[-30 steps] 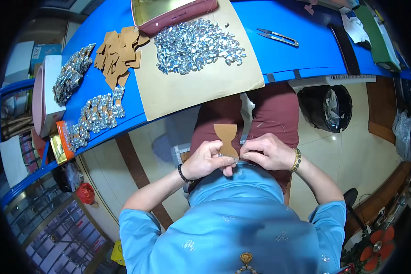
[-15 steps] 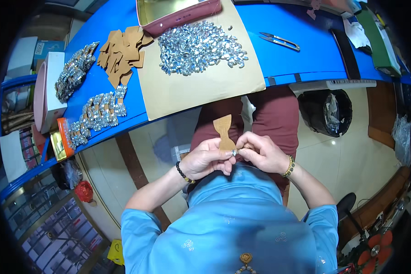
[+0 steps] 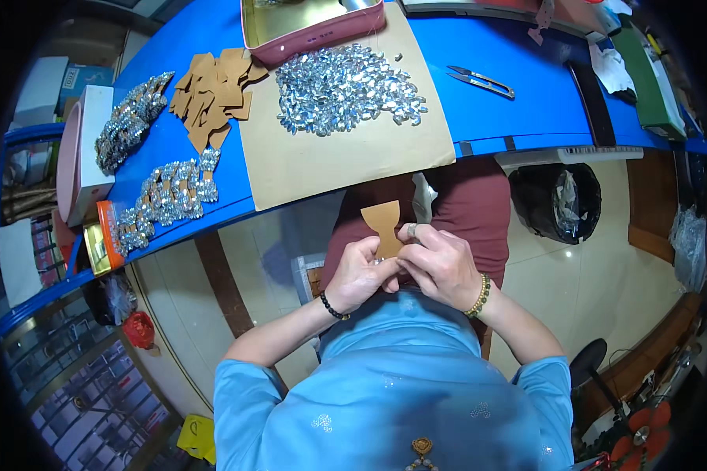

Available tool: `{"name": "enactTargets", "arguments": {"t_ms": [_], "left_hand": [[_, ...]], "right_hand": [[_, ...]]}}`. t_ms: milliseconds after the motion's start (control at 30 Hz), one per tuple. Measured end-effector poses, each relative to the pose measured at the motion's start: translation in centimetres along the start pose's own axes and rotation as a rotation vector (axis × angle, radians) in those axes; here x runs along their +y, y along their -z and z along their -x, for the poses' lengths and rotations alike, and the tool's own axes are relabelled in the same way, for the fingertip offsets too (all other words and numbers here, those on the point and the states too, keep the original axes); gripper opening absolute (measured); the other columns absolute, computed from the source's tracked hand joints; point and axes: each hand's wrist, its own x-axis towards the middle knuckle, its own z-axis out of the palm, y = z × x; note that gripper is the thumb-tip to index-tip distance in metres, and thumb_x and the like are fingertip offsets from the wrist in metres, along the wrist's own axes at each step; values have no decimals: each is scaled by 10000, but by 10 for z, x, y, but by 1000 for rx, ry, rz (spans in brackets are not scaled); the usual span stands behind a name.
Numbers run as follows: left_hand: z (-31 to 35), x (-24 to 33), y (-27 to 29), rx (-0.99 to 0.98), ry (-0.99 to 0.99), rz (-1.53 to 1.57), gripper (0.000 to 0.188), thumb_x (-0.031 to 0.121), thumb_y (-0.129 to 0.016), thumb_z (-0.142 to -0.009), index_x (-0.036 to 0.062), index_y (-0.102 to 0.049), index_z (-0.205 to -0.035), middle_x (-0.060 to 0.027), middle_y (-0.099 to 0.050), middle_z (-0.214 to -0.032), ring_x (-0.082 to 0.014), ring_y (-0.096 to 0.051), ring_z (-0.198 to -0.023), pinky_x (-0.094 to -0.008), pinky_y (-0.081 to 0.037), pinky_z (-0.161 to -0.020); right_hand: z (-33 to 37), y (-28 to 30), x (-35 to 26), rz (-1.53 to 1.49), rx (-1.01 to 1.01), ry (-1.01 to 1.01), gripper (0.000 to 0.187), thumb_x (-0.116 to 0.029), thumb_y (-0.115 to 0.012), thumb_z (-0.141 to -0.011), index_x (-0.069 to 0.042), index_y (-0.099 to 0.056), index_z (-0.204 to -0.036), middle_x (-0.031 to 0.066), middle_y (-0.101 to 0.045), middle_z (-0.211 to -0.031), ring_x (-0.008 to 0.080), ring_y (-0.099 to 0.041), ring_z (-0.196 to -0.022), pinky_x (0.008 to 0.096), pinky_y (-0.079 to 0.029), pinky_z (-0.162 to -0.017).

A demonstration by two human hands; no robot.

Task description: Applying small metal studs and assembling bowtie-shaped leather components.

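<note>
the left hand (image 3: 359,275) and the right hand (image 3: 440,265) are meeting over the lap, both grips narrow and pinching the lower end of a tan bow-shaped cutout (image 3: 383,224), which is standing up from the fingers toward 12 o'clock, held in the air below the table edge. something small and shiny seems to be sitting between the fingertips at the cutout's base, but it is too small to tell what. because the piece is being held only at its lower end, it is likely to bend or twist if the thumbs press unevenly, and anything tiny being worked there could slip out and drop onto the dark red lap or the tiled floor (image 3: 275,235), where it would be hard to find. at 12 o'clock from the hands, a tan paper sheet (image 3: 346,161) is lying on the blue table (image 3: 495,110) with its near corner overhanging the edge; a knock from a rising wrist could be tipping it and spilling the heap of clear stones (image 3: 346,90) it is carrying. farther at 10 o'clock, the stack of blank cutouts (image 3: 212,90) and the finished stone-covered pieces (image 3: 169,192) are sitting close to the rim. at 1 o'clock, small snips (image 3: 481,80) are lying with the blades apart, a hazard for a blind reach.
</note>
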Motion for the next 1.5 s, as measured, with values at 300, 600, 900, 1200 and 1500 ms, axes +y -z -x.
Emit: {"name": "enactTargets", "arguments": {"t_ms": [300, 600, 900, 1200, 1500], "left_hand": [[3, 22, 28, 512, -839, -754, 136, -36, -637, -736, -16, -609, -868, -60, -513, -895, -102, -536, -696, -203, -435, -551], [12, 43, 83, 1006, -903, -769, 79, -46, -631, -724, -5, -598, -783, -60, -536, -793, -134, -516, -690, -241, -427, -576], [-1, 7, 19, 523, -371, -104, 119, 66, -670, -778, -30, -610, -817, -4, -603, -707, -45, -523, -552, -201, -442, -501], [-2, 8, 7, 445, -376, 26, 111, 38, -650, -790, -36, -613, -864, -28, -616, -742, -44, -557, -612, -185, -462, -537], [-14, -5, 9, 513, -437, -153, 127, 64, -658, -770, -22, -628, -859, 4, -612, -740, -16, -478, -583, -180, -373, -491]], "right_hand": [[82, 59, 21, -892, 321, -1019, 120, -151, -443, -932, -69, -446, -844, 45, -491, -540, 88, -461, -415, 220, -403, -424], [324, 148, 109, -70, 993, -1534, 126, -233, -513, -893, -112, -499, -860, -50, -411, -640, 38, -361, -517, 193, -313, -444], [25, 23, 1, -345, 161, -632, 27, -40, -575, -828, -16, -564, -829, 4, -562, -624, 50, -525, -519, 205, -409, -473], [-20, -20, -5, -147, 72, -402, 54, -29, -586, -787, 1, -590, -831, 120, -615, -688, 217, -626, -565, 291, -471, -495], [-18, -22, 0, -117, 55, -383, 69, -21, -581, -773, 3, -597, -835, 133, -610, -681, 242, -618, -556, 308, -471, -490]]}}
